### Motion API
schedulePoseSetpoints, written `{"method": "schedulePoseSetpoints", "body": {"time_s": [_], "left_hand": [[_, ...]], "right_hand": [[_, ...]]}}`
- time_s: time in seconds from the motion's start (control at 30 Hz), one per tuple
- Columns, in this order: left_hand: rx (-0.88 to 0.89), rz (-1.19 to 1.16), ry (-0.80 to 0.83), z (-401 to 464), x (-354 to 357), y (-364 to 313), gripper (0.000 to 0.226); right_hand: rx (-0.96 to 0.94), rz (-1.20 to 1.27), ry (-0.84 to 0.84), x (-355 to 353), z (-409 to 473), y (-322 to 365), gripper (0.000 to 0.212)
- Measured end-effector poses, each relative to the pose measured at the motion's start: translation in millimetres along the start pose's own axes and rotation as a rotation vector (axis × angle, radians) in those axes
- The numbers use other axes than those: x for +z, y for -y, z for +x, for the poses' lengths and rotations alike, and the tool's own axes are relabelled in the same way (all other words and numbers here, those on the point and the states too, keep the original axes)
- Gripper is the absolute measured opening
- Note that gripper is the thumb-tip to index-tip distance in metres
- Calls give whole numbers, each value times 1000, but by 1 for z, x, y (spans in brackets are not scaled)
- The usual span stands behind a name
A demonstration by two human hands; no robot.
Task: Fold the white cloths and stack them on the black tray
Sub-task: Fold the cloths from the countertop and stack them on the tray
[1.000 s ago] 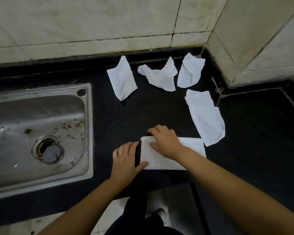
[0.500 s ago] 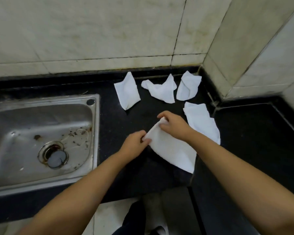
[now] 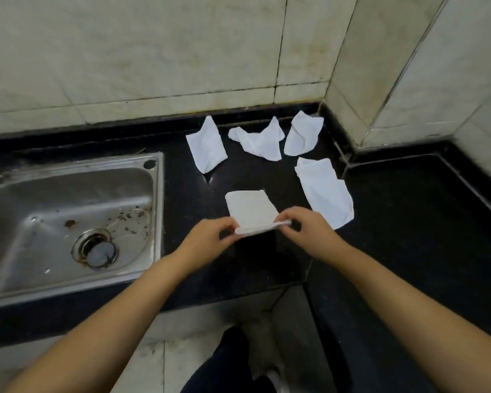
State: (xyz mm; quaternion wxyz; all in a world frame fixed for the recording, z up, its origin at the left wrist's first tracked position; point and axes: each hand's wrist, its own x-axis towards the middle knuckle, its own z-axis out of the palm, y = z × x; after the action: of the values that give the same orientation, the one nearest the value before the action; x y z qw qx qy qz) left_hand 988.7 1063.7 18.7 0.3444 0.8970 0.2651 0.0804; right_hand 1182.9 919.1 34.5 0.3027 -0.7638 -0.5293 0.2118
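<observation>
On the black bench [image 3: 247, 268], beside the sink [image 3: 68, 219], four crumpled cloths [image 3: 325, 191] are left near the back corner. The folded cloth [image 3: 251, 211] is pinched at its near edge by the left hand [image 3: 210, 236] and right hand [image 3: 309, 231]; corners should be matched before creasing. No black tray can be seen.

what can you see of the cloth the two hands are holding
The held cloth is white and thin, soft fabric or paper-like by its look. It is folded into a rough rectangle with layered edges showing along the near side. The left hand pinches its near left corner and the right hand its near right corner. The far part seems to lie on the black counter, right of the steel sink. No other cloth touches it.
</observation>
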Motion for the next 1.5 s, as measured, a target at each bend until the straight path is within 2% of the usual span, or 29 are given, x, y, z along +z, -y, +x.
{"method": "schedulePoseSetpoints", "body": {"time_s": [0.07, 0.13, 0.2, 0.3, 0.43, 0.53, 0.67, 0.8, 0.93, 1.07, 1.13, 1.23, 1.3, 1.4, 1.5], "left_hand": [[-79, -15, 156, -23, 23, 12, 8], [-136, -79, 238, -35, 35, 18, 7], [-178, -134, 224, -31, 35, 22, 6], [-232, -176, 127, -2, 26, 26, 8], [-312, -95, 4, 51, 15, 37, 9], [-386, -22, 13, 79, 16, 48, 11], [-438, 148, 52, 89, 26, 55, 12], [-514, 171, -32, 75, 34, 53, 27], [-522, 259, 57, 68, 45, 46, 44], [-465, 304, 94, 78, 51, 37, 41], [-446, 194, 66, 80, 50, 32, 33], [-453, -308, 33, 82, 44, 16, 16], [-436, -532, 62, 82, 44, -6, 15], [-491, -816, 217, 75, 62, -46, 33], [-530, -903, 467, 53, 96, -92, 42]], "right_hand": [[47, -25, 137, 26, -25, -17, 12], [83, 6, 234, 41, -40, -25, 12], [106, 46, 252, 43, -35, -27, 11], [139, 71, 170, 33, -1, -26, 12], [213, 82, 89, 30, 58, -25, 16], [294, 35, 104, 39, 93, -28, 21], [360, -158, 148, 57, 110, -34, 32], [547, -174, 55, 59, 95, -39, 45], [683, -291, 116, 64, 85, -31, 44], [746, -361, 159, 76, 90, -16, 37], [797, -225, 116, 72, 87, -14, 31], [886, 277, -71, 51, 67, -15, 12], [930, 612, -233, 33, 37, -17, 6], [957, 990, -455, 16, -28, -24, 4], [990, 1128, -677, 10, -113, -23, 3]]}}
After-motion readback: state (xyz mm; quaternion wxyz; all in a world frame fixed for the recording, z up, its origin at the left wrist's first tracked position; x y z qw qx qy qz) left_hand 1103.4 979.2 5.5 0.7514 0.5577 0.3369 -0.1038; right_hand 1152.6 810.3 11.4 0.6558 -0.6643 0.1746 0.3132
